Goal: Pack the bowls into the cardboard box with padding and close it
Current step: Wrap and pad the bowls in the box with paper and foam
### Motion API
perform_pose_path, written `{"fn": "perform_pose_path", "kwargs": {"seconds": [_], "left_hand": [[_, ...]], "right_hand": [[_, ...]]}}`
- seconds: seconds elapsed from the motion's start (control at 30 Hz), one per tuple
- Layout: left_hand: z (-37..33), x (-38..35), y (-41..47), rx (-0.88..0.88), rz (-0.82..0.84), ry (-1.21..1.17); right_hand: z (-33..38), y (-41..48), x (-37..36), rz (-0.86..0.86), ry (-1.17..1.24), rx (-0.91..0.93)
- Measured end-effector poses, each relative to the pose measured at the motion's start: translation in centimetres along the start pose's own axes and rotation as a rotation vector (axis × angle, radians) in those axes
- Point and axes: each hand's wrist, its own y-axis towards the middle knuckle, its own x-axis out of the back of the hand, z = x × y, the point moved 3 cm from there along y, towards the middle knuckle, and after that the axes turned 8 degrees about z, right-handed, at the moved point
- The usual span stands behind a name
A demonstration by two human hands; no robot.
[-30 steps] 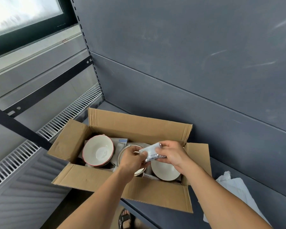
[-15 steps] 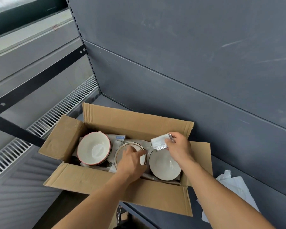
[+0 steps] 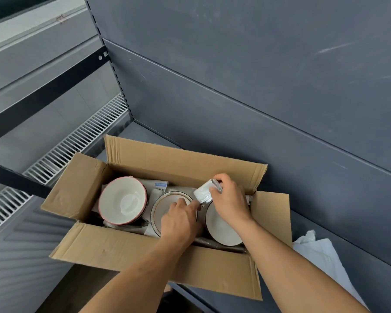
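An open cardboard box [image 3: 131,247] sits on a dark grey shelf with all flaps up. Three white bowls lie inside in a row: a red-rimmed bowl [image 3: 122,203] at the left, a gold-lined bowl [image 3: 160,211] in the middle, a plain bowl [image 3: 221,231] at the right. My right hand [image 3: 229,199] holds a folded piece of white and silver foam padding [image 3: 204,192] above the gap between the middle and right bowls. My left hand [image 3: 181,219] lies over the middle bowl, its index finger touching the padding's lower edge.
White wrapping paper [image 3: 321,258] lies on the shelf to the right of the box. A dark grey back panel [image 3: 257,98] rises close behind the box. A white floor grille [image 3: 77,143] and black bars lie to the left, beyond the shelf's edge.
Both hands have lowered the padding from above the box's middle toward the far side, between the middle and right bowls. My left hand let go of it and now only touches it with a finger.
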Motion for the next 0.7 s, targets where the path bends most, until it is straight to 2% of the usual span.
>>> {"fn": "perform_pose_path", "kwargs": {"seconds": [0.33, 0.57, 0.7], "left_hand": [[0.1, 0.2, -0.3, -0.017, -0.051, 0.005], [0.2, 0.3, -0.3, -0.034, -0.063, -0.036], [0.3, 0.0, -0.3, -0.047, -0.057, -0.054]], "right_hand": [[1.1, 1.9, -1.0, 0.236, -0.31, -0.017], [0.2, 2.3, -1.6, 0.264, -0.178, -0.053], [-0.4, 2.3, -1.8, 0.351, 0.007, -0.177]]}}
